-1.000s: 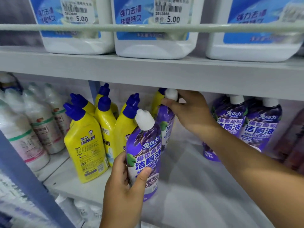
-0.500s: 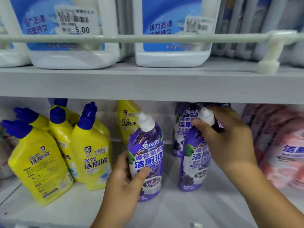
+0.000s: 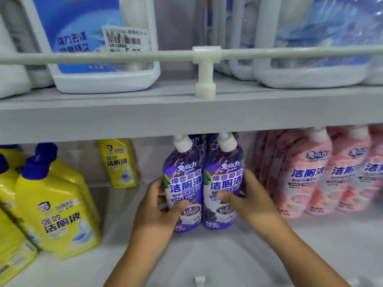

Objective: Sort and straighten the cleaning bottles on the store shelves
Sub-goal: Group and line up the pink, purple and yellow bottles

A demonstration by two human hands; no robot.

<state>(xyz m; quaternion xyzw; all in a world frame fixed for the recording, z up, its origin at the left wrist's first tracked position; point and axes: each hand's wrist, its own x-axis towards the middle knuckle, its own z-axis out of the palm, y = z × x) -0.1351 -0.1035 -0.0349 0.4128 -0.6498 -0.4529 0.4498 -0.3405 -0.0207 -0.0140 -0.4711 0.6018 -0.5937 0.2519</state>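
Two purple toilet-cleaner bottles with white caps stand upright side by side on the lower shelf (image 3: 207, 255), labels facing me. My left hand (image 3: 159, 212) is wrapped around the left purple bottle (image 3: 183, 175). My right hand (image 3: 248, 197) grips the right purple bottle (image 3: 224, 175). The two bottles touch each other. More purple bottles stand behind them, mostly hidden under the upper shelf.
Yellow bottles with blue caps (image 3: 56, 206) lean at the left, and one yellow bottle (image 3: 119, 164) stands further back. Pink bottles (image 3: 306, 172) fill the right. The upper shelf (image 3: 186, 114) carries white jugs (image 3: 99, 48) behind a rail (image 3: 103, 55).
Both hands brought the two purple bottles together to the right, in front of the other purple ones. My right hand shifted from the bottle's neck down to its body.
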